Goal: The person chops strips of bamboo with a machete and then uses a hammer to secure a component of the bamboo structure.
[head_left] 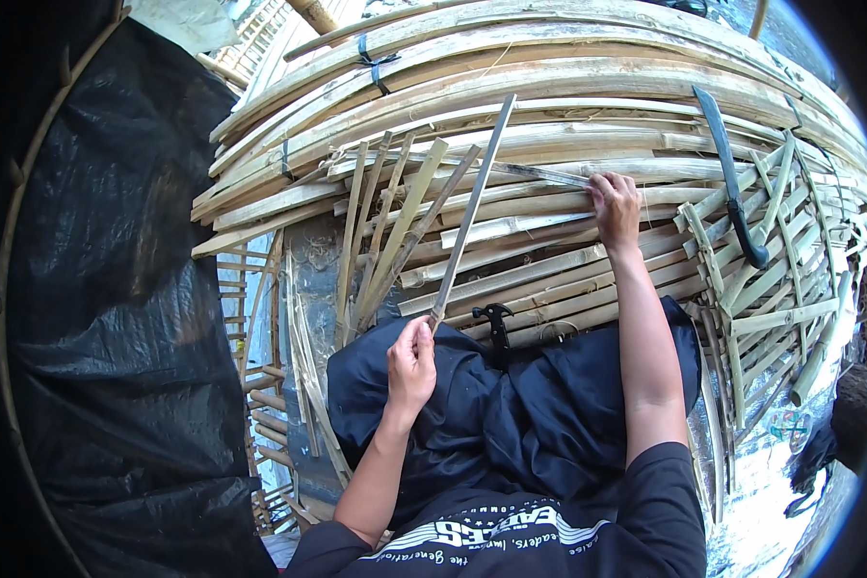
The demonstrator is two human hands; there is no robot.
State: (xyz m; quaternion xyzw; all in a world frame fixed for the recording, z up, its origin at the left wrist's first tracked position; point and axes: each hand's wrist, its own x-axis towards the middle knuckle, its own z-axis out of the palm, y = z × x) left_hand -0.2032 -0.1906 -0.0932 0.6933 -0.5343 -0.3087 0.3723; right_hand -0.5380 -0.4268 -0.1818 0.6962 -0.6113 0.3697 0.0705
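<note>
My left hand (412, 366), fingers closed, holds the lower end of a long, narrow bamboo strip (473, 212). The strip slants up and away, its far end over the split bamboo. Farther out on the right, my right hand (615, 202) is closed in a pinch at the end of a thin greyish strip (549, 174). That strip points left across the bamboo poles; whether it is bamboo or a blade I cannot tell. Several loose bamboo strips (395, 217) lean in a fan just left of the held one. Black cloth covers my lap, between my forearms.
Bundled split bamboo (568, 67) spans the far side, bound with dark ties. A machete (727, 173) lies on it at right, beside a woven bamboo lattice (790, 260). A black hammer (497, 328) rests by my lap. Black sheeting (125, 289) hangs at left.
</note>
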